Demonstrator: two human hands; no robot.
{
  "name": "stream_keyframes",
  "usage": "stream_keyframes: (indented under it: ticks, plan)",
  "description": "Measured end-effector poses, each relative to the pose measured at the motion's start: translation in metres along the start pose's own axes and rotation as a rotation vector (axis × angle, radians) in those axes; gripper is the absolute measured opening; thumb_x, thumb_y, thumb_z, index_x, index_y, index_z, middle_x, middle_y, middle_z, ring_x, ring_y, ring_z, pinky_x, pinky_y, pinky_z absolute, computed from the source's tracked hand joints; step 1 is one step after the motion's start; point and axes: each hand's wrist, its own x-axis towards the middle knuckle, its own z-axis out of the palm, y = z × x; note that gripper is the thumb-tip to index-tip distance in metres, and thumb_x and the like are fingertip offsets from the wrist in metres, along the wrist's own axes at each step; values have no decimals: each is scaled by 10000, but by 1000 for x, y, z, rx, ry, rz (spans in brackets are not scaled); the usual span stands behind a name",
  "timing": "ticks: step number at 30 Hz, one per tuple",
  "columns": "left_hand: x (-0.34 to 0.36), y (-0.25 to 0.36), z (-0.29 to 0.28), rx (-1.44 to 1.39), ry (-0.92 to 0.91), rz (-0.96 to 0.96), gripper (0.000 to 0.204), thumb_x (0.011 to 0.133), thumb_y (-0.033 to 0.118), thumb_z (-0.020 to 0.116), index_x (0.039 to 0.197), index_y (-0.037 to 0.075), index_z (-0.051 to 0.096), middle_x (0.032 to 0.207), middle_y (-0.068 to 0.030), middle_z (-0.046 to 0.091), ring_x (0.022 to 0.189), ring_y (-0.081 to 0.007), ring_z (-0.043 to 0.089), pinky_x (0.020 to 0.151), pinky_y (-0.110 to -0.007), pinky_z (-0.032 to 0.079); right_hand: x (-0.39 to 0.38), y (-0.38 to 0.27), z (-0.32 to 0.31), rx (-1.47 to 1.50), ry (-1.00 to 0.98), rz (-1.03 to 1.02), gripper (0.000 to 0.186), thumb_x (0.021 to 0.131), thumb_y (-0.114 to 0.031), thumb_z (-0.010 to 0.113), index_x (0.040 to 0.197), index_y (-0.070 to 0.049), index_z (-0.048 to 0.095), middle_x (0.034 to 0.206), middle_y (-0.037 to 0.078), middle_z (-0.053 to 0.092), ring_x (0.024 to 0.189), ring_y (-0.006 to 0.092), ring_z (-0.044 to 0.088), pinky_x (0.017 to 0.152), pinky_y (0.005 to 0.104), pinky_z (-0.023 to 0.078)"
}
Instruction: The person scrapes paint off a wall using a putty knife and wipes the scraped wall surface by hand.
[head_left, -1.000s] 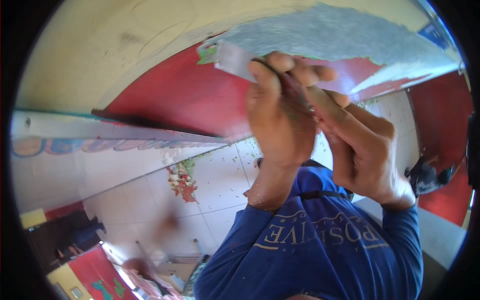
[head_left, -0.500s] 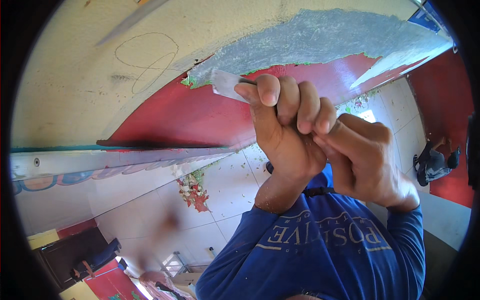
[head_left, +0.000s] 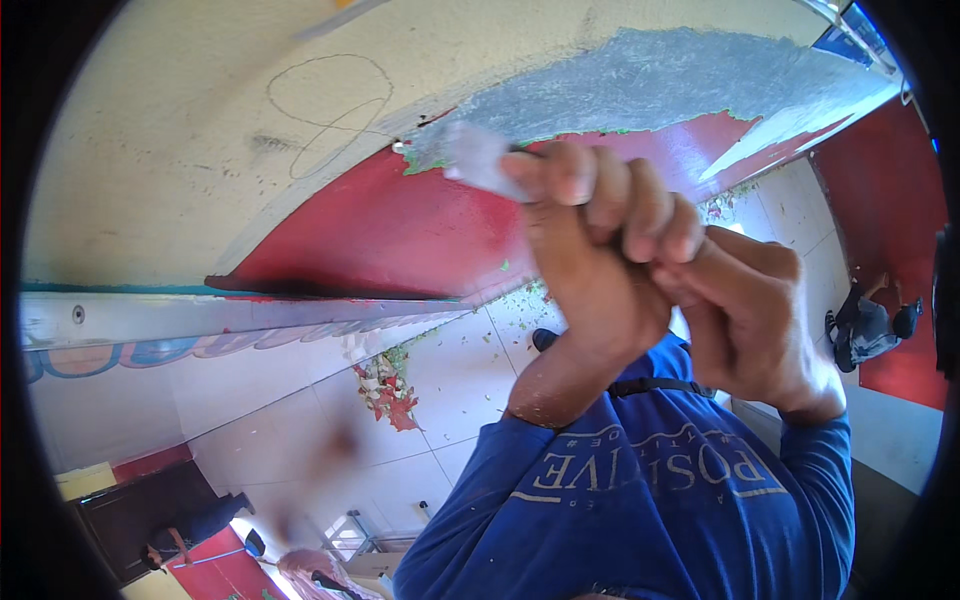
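My left hand (head_left: 600,240) is closed around a scraper (head_left: 482,160), its wide flat blade poking out past the thumb, blurred by motion. The blade lies against the painted wall, where red paint (head_left: 400,215) meets a bare grey patch (head_left: 640,85) along a ragged, green-tinged edge. A small pale flake (head_left: 398,147) sits at that edge, just left of the blade. My right hand (head_left: 745,310) is closed just below and right of the left, its fingers touching the left hand's little-finger side. The scraper's handle is hidden inside the hands.
Paint chips (head_left: 385,390) are heaped on the tiled floor (head_left: 460,385). A ledge (head_left: 150,318) runs along the wall's lower edge at left. One person (head_left: 870,325) is by a red wall at far right; another person (head_left: 200,525) is at lower left.
The view has shifted slightly, and both hands with the scraper appear farther right. The blade is now blurred, and a pale flake shows at the paint edge. The person at lower left has changed posture.
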Motion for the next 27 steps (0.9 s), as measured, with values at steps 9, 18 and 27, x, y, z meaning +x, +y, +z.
stream_keyframes:
  ticks: [9, 18, 27]
  plan:
    - [1, -3, -5, -126, 44, 83, 379, 981, 472, 350, 788, 171, 478, 595, 50, 306, 518, -106, 367, 464, -296, 429, 7, -7, 7, -15, 75, 47, 160, 720, 76, 589, 863, 17, 627, 626, 139, 546, 500, 277, 553, 466, 348, 433]
    - [1, -9, -4, -176, 91, 45, 369, 985, 469, 336, 791, 181, 462, 604, 50, 294, 522, -100, 361, 462, -274, 436, 2, -8, 2, -94, 38, 101, 163, 725, 81, 587, 868, 14, 627, 613, 136, 531, 493, 279, 546, 446, 336, 412]
    - [8, 4, -8, -355, -49, 106, 275, 1016, 294, 340, 839, 165, 506, 613, 51, 300, 574, -109, 377, 550, -284, 426, 24, -9, 5, -12, -17, -16, 238, 719, 35, 628, 954, 0, 624, 646, 142, 569, 515, 256, 586, 437, 315, 460]
